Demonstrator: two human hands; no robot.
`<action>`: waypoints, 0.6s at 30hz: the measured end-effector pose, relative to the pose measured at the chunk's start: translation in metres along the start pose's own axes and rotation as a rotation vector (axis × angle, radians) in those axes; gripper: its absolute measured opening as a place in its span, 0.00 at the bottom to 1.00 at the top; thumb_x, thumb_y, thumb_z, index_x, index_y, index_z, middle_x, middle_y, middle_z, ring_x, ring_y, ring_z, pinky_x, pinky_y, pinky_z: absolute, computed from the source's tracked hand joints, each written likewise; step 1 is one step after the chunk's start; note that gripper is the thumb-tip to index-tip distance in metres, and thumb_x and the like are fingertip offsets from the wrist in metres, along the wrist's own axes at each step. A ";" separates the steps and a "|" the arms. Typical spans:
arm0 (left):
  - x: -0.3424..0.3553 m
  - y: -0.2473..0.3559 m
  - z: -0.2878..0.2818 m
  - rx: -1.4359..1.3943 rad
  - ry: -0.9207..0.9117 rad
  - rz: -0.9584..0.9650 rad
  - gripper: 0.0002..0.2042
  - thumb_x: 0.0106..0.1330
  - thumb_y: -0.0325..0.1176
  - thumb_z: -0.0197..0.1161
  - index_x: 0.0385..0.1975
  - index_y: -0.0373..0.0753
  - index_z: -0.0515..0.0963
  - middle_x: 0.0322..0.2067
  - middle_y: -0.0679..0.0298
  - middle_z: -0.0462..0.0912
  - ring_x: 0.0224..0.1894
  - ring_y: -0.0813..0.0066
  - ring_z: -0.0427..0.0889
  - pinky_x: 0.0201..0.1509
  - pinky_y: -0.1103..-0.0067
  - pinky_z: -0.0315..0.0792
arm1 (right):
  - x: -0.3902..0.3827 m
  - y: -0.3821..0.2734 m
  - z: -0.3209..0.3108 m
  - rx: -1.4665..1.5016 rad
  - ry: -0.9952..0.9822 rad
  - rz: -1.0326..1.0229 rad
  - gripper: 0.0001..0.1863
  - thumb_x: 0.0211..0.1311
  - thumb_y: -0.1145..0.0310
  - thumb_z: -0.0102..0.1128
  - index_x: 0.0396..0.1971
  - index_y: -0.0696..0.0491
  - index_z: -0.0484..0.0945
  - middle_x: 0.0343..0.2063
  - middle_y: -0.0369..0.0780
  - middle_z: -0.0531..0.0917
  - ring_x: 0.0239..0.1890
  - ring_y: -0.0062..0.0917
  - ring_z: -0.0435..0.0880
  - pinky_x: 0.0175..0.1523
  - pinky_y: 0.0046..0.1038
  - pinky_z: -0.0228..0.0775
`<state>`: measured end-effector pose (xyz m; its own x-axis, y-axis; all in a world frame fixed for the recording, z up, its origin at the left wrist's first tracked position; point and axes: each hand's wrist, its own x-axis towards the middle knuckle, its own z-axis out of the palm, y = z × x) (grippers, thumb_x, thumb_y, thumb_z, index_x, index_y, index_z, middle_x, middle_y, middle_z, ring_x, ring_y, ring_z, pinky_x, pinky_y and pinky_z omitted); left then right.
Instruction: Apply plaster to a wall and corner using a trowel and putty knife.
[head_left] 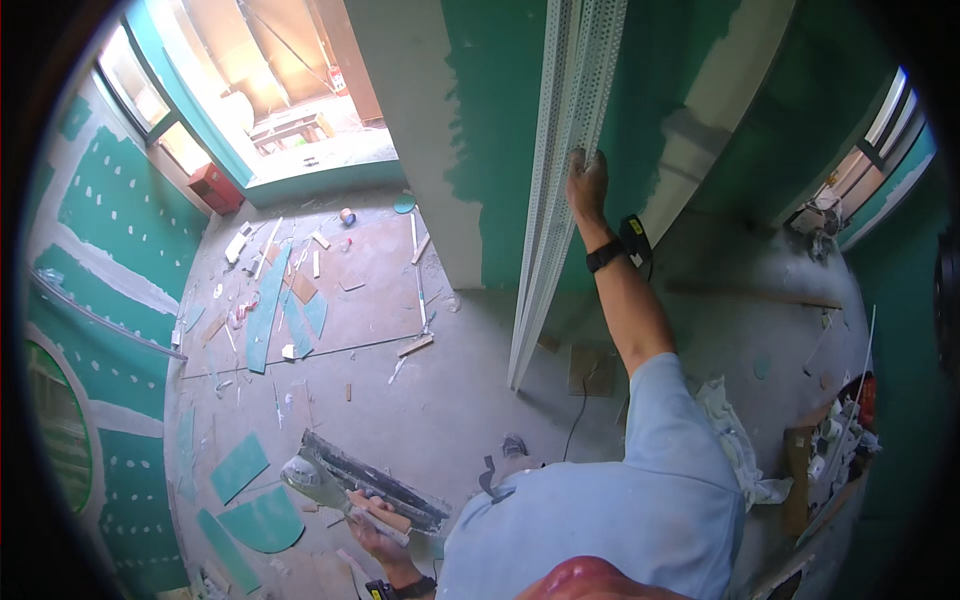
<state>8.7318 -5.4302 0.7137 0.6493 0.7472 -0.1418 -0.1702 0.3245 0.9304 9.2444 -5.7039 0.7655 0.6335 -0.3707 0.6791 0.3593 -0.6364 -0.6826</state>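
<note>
My right hand (588,185), arm stretched forward, is wrapped round a bundle of long white perforated corner beads (565,150). They stand nearly upright, slightly tilted, their lower ends near the floor in front of the green wallboard. Low on the left, my left hand (375,530) is closed round a tool with a wooden handle (385,512). The same hand carries a long, compound-smeared mud pan (400,485). Pale compound (315,482) covers a rounded part at the far left end of these tools. The fingers partly hide how the handle and pan are gripped.
Green board offcuts (262,520) and scraps litter the floor at left. A red box (215,188) stands by the window opening. A dark cable (575,425) crosses the floor near my foot (514,445). At right are a debris-filled box (800,470) and a plank (755,295).
</note>
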 end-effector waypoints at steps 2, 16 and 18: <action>0.002 -0.002 0.001 0.003 0.004 0.004 0.21 0.64 0.45 0.48 0.47 0.34 0.62 0.28 0.63 0.70 0.31 0.80 0.69 0.35 0.84 0.67 | 0.001 -0.015 -0.016 0.112 -0.177 0.145 0.16 0.59 0.66 0.49 0.38 0.65 0.68 0.32 0.52 0.76 0.35 0.43 0.77 0.41 0.37 0.69; 0.007 -0.007 0.006 -0.009 0.013 -0.001 0.22 0.63 0.44 0.50 0.48 0.33 0.61 0.27 0.63 0.69 0.28 0.77 0.68 0.33 0.84 0.66 | 0.019 -0.013 -0.042 0.046 -0.093 0.069 0.19 0.58 0.58 0.52 0.31 0.62 0.68 0.26 0.47 0.78 0.29 0.35 0.79 0.35 0.32 0.69; 0.009 -0.005 0.010 -0.006 0.009 -0.005 0.22 0.63 0.44 0.50 0.48 0.33 0.61 0.27 0.63 0.69 0.28 0.77 0.68 0.33 0.84 0.66 | 0.019 -0.014 -0.043 0.134 -0.079 0.096 0.19 0.57 0.57 0.54 0.31 0.62 0.69 0.27 0.46 0.78 0.29 0.35 0.79 0.35 0.32 0.69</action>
<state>8.7461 -5.4311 0.7108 0.6436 0.7506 -0.1496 -0.1713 0.3317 0.9277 9.2220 -5.7307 0.7994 0.7196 -0.3678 0.5890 0.3792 -0.5024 -0.7770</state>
